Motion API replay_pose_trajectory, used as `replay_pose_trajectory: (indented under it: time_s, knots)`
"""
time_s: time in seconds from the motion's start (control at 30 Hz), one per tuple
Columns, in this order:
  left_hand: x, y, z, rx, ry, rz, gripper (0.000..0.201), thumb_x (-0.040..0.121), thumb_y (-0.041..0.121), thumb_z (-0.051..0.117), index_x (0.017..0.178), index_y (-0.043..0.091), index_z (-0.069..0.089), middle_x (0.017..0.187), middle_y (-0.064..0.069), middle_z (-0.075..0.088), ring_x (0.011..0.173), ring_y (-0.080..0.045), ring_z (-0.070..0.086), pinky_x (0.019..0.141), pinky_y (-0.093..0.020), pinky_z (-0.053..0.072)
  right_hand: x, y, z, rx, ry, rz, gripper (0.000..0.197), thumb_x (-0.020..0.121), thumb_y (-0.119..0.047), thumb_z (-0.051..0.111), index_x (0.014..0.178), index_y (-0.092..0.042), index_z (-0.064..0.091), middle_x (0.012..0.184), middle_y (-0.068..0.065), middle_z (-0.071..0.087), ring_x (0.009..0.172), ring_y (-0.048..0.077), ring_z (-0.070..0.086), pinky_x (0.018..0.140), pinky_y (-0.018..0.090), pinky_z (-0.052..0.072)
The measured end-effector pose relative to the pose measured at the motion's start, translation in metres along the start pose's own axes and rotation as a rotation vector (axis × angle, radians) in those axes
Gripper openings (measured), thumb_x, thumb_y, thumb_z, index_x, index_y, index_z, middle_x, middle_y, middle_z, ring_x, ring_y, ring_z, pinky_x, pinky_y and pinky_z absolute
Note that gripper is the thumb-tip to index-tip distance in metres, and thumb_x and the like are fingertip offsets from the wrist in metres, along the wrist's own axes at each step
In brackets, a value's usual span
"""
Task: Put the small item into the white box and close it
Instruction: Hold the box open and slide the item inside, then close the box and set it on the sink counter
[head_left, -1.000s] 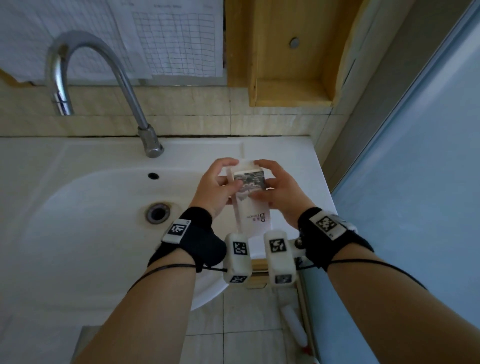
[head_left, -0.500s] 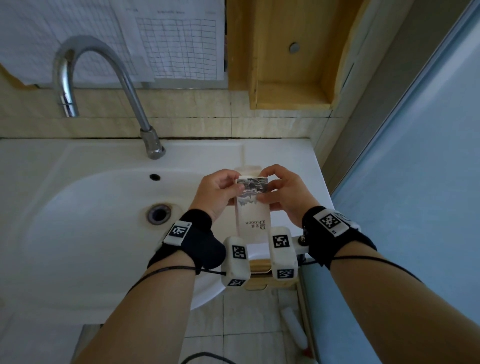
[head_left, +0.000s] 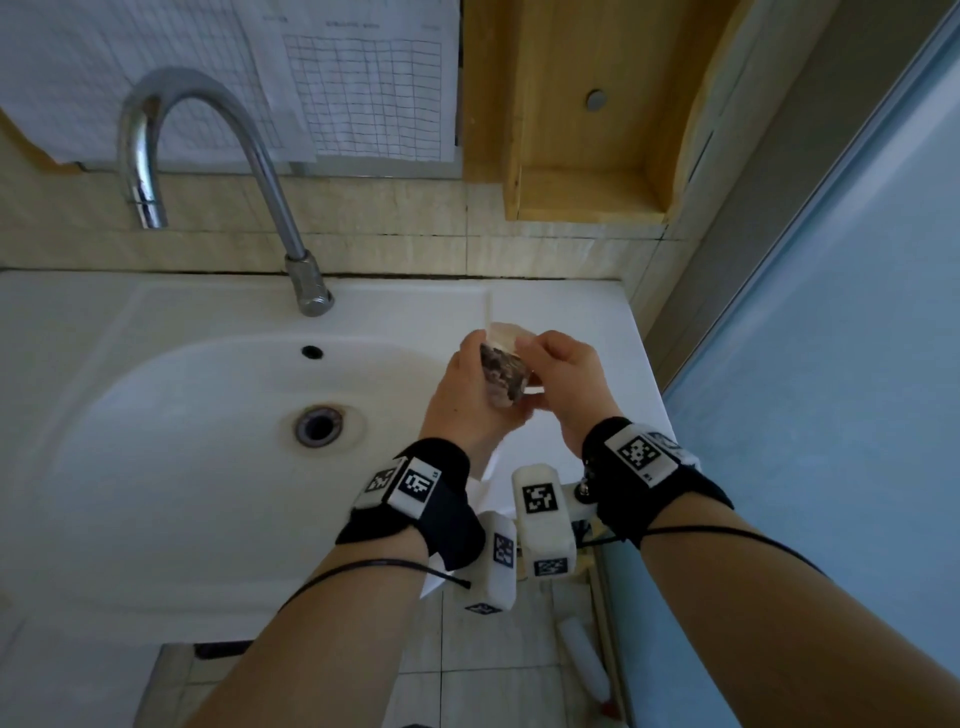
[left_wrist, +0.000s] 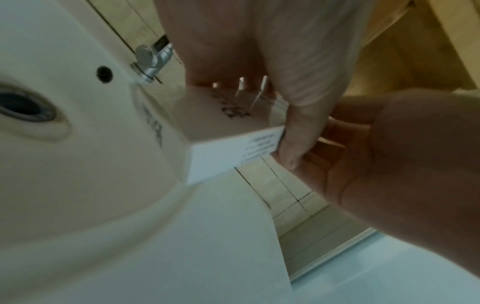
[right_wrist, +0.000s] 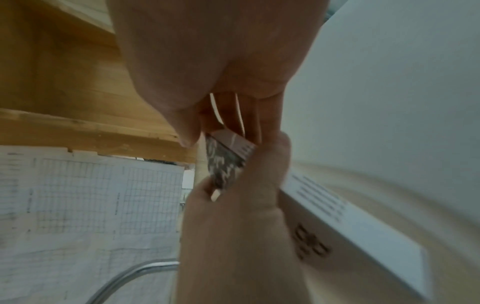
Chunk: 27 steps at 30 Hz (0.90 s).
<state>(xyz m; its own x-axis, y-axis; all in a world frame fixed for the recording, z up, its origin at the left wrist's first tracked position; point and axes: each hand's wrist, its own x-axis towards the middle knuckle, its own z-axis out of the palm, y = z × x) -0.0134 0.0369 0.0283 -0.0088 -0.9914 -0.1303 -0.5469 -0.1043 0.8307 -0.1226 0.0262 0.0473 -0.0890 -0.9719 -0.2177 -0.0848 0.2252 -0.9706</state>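
Both hands hold the white box (head_left: 503, 375) in the air over the right side of the sink (head_left: 156, 467). My left hand (head_left: 461, 400) grips its left side and my right hand (head_left: 566, 382) grips its right side near the top. Only the box's dark patterned upper part shows in the head view, with a pale flap (head_left: 503, 332) standing up behind it. The left wrist view shows the white box (left_wrist: 221, 127) from below, the right wrist view its long side (right_wrist: 350, 226). No small item is visible in any view.
A curved chrome faucet (head_left: 208, 171) rises at the back of the sink, with the drain (head_left: 318, 426) left of my hands. A wooden shelf (head_left: 582, 130) and gridded papers (head_left: 363, 88) hang on the wall. A blue glass panel (head_left: 831, 389) closes the right side.
The box has tipped from upright, front face showing, to a tilt where only its patterned top part shows. Both hands have closed in round its upper end.
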Motion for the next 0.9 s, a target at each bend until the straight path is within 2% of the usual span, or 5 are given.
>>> replay_pose_trajectory:
  time_s: [0.1,0.27,0.43,0.63,0.9]
  knots:
    - [-0.004,-0.003,-0.006,0.044,0.038,0.048,0.097,0.064,0.022,0.078,0.144,0.022,0.022,0.141,-0.004,0.047,0.123,-0.022,0.051,0.1,-0.036,0.045,0.004,-0.01,-0.007,0.037,0.023,-0.023,0.015,0.082,-0.009,0.064,0.07,-0.011,0.055,0.078,0.009,0.061,0.082,0.031,0.066,0.065,0.039,0.06]
    - [-0.009,0.001,-0.009,0.122,0.026,0.118,0.096,0.066,0.021,0.077,0.145,0.021,0.023,0.143,-0.003,0.045,0.125,-0.022,0.049,0.101,-0.035,0.044,0.004,-0.018,-0.009,-0.061,0.015,-0.015,0.026,0.076,-0.008,0.069,0.093,-0.013,0.049,0.096,0.018,0.064,0.089,0.034,0.068,0.071,0.051,0.06]
    - [-0.012,0.002,-0.008,0.151,0.015,0.142,0.09,0.067,0.024,0.076,0.142,0.023,0.025,0.138,-0.002,0.049,0.12,-0.022,0.052,0.1,-0.038,0.046,0.003,-0.025,-0.006,-0.248,-0.006,-0.049,0.013,0.078,-0.014,0.066,0.074,-0.013,0.054,0.087,0.015,0.064,0.087,0.034,0.069,0.067,0.05,0.06]
    - [-0.007,0.0,-0.013,0.109,0.02,0.145,0.084,0.064,0.029,0.078,0.135,0.024,0.034,0.126,-0.002,0.055,0.112,-0.021,0.056,0.094,-0.038,0.049,-0.007,-0.025,-0.014,0.19,-0.114,0.1,0.013,0.084,-0.011,0.058,0.091,-0.001,0.062,0.083,0.016,0.062,0.077,0.029,0.063,0.06,0.034,0.057]
    - [-0.01,0.001,-0.009,0.193,0.03,0.147,0.09,0.067,0.032,0.076,0.141,0.021,0.027,0.129,-0.007,0.054,0.115,-0.025,0.054,0.093,-0.036,0.048,-0.008,-0.018,-0.007,0.184,-0.011,0.082,0.012,0.08,-0.001,0.061,0.073,-0.008,0.056,0.084,0.013,0.06,0.073,0.024,0.062,0.058,0.032,0.054]
